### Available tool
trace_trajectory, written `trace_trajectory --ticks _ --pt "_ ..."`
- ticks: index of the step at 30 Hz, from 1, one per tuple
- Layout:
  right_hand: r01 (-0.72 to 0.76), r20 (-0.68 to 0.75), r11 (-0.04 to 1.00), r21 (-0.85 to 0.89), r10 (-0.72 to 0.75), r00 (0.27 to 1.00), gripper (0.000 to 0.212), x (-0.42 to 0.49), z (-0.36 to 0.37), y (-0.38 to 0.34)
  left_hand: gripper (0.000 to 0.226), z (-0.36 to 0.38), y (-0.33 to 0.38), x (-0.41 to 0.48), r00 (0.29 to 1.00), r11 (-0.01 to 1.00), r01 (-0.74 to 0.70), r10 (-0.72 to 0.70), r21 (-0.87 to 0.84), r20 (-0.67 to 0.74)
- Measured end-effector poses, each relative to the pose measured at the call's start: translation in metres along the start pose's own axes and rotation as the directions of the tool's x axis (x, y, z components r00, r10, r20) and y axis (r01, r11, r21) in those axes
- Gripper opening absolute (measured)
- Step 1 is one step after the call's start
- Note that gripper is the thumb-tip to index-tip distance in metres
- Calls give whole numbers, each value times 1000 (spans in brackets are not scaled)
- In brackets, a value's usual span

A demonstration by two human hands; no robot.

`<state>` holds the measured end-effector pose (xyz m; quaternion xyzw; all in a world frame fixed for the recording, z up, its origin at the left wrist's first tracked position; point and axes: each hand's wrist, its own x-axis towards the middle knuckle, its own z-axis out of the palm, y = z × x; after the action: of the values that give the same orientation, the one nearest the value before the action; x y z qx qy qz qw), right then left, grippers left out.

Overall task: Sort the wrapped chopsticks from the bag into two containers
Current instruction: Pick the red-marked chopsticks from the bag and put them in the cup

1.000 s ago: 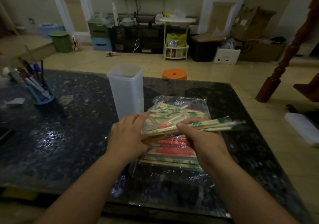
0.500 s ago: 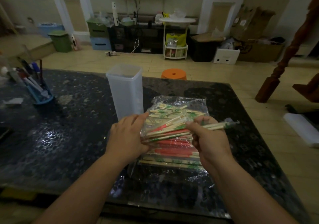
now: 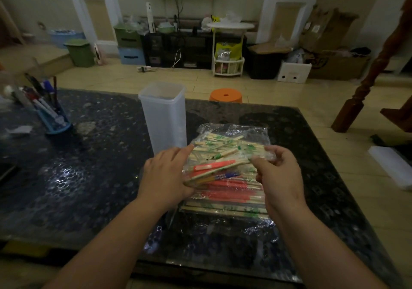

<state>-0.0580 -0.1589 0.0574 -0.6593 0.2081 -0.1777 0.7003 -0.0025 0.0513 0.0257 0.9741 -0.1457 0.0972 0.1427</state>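
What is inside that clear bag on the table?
Wrapped chopsticks fill the bag, in green-printed and red wrappers. The left hand and right hand grip it and cover parts of the pile; lower layers are hidden.

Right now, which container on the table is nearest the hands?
The tall translucent white container, standing just behind the left hand and the bag; the blue pen holder sits far off to the left.

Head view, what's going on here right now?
A person handles a clear bag of wrapped chopsticks on the dark table. The left hand holds the bag's left side, the right hand grips its right. The tall translucent container behind stands upright; no chopsticks show in it.
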Motion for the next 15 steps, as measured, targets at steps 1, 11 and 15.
trace_trajectory --ticks 1,11,15 --pt "22 -23 1000 10 -22 1000 28 -1 0 -1 101 -1 0 0 1000 1000 1 -1 5 3" --pt "276 324 849 -451 -132 937 57 -10 5 6 102 1 1 2 1000 1000 -13 13 9 20" --pt "261 399 840 -475 -58 915 55 -10 8 14 99 1 1 0 999 999 -31 31 21 10"
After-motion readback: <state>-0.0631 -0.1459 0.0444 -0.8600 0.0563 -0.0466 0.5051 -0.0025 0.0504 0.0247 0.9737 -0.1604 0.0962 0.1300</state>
